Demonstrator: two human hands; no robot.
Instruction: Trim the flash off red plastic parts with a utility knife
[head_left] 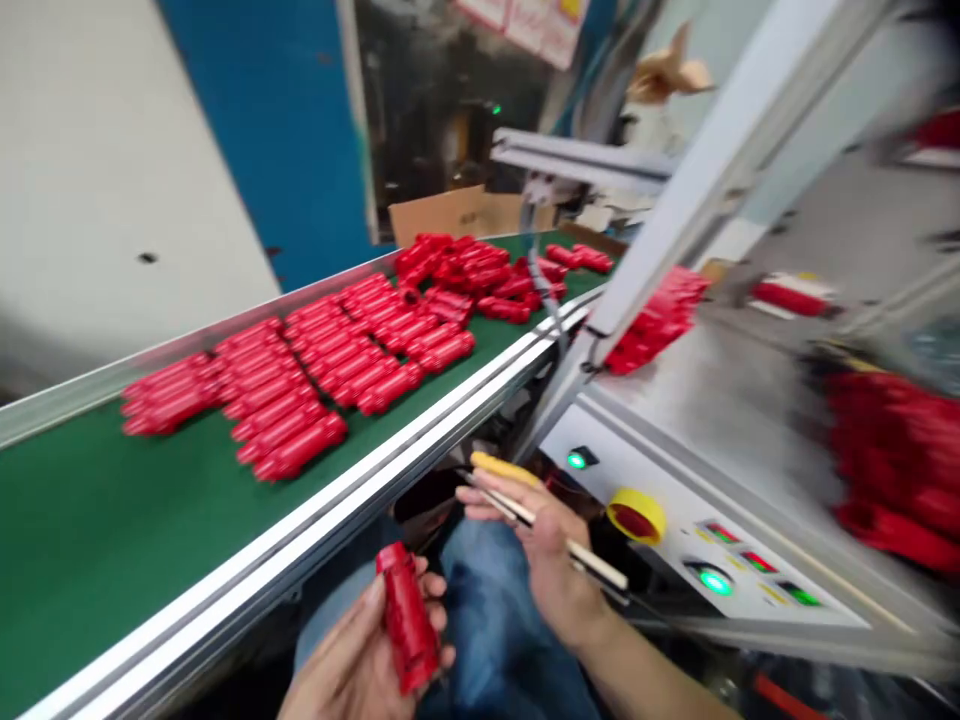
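Closed around a single red cylindrical piece (409,620), the left grip (349,655) holds it at a tilt above a worker's denim-clad lap (480,620), thumb on one side and fingers wrapped round the other. The right grip (559,565), only partly curled, has hold of a slim pale tool (596,565) lying slantwise across the palm, while a yellow tool (502,467) shows beyond the fingers — its hold on that one cannot be told. The two hands are apart, the tools well clear of the red piece.

Beyond the left hand runs a green conveyor belt (67,560) edged by a bright metal rail (300,522). More red pieces (300,450) lie on it side by side in slanting rows, with a jumbled heap (480,265) farther along, near a cardboard box (439,218).

To the right, past a leaning metal post (720,150), a gray desk (712,375) carries a red cluster (652,325) and a blurred red pile (900,460) — below its edge, a control panel (630,452) with green lights and a yellow-ringed button (637,515)
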